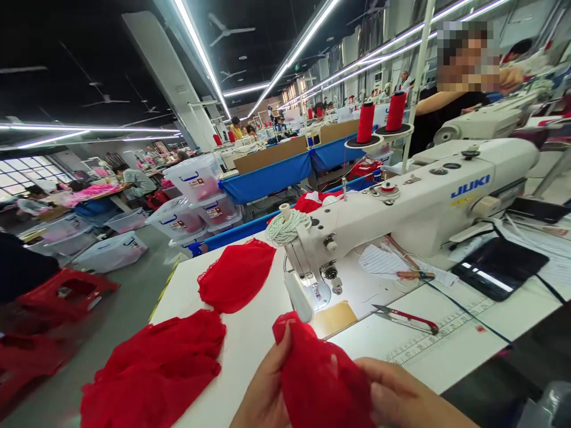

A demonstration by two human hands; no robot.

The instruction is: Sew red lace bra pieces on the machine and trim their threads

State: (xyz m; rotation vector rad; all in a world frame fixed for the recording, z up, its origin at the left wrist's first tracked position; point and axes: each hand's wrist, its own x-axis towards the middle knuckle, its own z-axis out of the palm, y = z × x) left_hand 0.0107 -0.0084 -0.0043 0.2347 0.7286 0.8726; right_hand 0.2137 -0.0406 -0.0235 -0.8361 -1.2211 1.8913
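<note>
A red lace fabric piece [319, 374] is held at the bottom centre, in front of the white JUKI sewing machine [419, 202]. My left hand [265, 392] grips its left edge, thumb on top. My right hand [401, 395] holds its right side from below, fingers curled under the cloth. The piece's top corner lies near the machine's needle area [323, 288]. A pile of red lace pieces [156, 368] lies on the white table [250, 339] to the left, with another red piece [236, 273] behind it.
Red-handled thread snips [404, 318] and an orange-handled tool [414, 275] lie right of the needle. A dark tablet [499, 267] sits further right. Two red thread cones [381, 116] stand behind the machine. Clear storage bins [196, 196] and red stools [62, 291] stand left; other workers sit beyond.
</note>
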